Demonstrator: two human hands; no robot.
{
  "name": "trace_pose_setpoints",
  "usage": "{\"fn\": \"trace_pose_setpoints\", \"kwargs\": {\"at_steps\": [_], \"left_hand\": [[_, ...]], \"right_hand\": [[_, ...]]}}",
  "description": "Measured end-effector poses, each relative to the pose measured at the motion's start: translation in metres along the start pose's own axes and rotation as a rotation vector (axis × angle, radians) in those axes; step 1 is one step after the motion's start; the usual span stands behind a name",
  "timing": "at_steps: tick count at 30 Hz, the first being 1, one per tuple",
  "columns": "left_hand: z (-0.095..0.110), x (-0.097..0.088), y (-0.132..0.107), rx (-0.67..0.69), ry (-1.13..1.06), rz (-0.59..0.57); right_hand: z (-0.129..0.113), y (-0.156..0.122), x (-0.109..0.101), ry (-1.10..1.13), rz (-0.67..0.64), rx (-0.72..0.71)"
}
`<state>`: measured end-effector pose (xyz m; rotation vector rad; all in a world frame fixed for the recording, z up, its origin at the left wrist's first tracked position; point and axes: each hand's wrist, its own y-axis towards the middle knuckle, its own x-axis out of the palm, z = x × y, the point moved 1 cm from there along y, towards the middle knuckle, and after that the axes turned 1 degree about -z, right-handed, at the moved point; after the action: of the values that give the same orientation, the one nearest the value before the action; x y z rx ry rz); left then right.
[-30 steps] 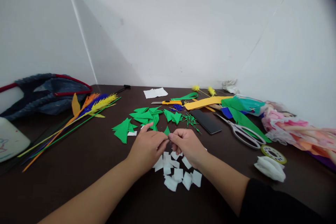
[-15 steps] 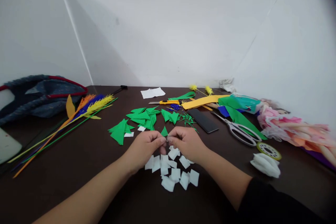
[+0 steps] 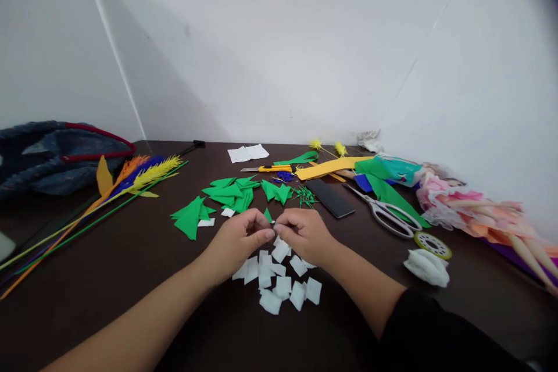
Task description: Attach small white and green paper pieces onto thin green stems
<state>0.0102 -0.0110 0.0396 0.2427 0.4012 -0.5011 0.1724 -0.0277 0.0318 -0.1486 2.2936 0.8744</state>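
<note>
My left hand (image 3: 242,241) and my right hand (image 3: 303,235) meet at the fingertips over the middle of the table, both closed in a pinch. A tiny white piece (image 3: 273,221) peeks out between the fingertips; most of it is hidden. Just beyond them lies a small green triangle (image 3: 267,215). Below and between my wrists, several small white soft squares (image 3: 283,286) are scattered, some overlapping. Past my left hand rest piles of cut green triangles (image 3: 188,220), with white squares (image 3: 228,213) beside them.
Behind my right hand are a black phone (image 3: 331,199), a yellow cutter (image 3: 274,168) and green snippets (image 3: 305,195). Scissors (image 3: 390,215), a tape roll (image 3: 433,245), a white wad (image 3: 427,267) and dolls (image 3: 471,203) lie right. Coloured stems (image 3: 108,197) and a denim bag (image 3: 87,151) are left.
The whole view has shifted slightly, so the table's things appear a little further left. Both hands keep pinching together; their fingertips have moved only slightly.
</note>
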Motion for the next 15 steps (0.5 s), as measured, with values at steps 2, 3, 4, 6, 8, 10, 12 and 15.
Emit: {"fn": "trace_pose_setpoints", "kwargs": {"at_steps": [2,3,4,6,8,10,12,15], "left_hand": [[0.002,0.0,0.0,0.005,0.089,0.027],[0.003,0.001,0.0,-0.005,0.101,0.021],[0.004,0.001,0.0,-0.019,0.094,0.003],[0.005,0.002,-0.001,-0.043,0.057,-0.049],[0.004,0.003,-0.001,-0.055,0.007,-0.106],[0.003,0.003,-0.002,-0.051,-0.042,-0.14],[0.003,0.003,-0.001,-0.038,-0.075,-0.147],[0.002,0.002,0.0,-0.031,-0.068,-0.117]], "right_hand": [[-0.001,0.0,-0.001,0.003,-0.006,0.042],[0.0,0.0,-0.001,0.005,-0.005,0.05],[0.001,0.0,-0.001,0.008,-0.006,0.05],[0.003,0.001,0.0,0.013,-0.019,0.03],[0.003,0.002,-0.001,0.016,-0.045,0.002],[-0.002,0.002,-0.005,0.013,-0.051,-0.014],[-0.017,-0.003,-0.015,0.035,-0.026,-0.018],[-0.046,-0.021,-0.031,0.202,-0.03,0.054]]}}
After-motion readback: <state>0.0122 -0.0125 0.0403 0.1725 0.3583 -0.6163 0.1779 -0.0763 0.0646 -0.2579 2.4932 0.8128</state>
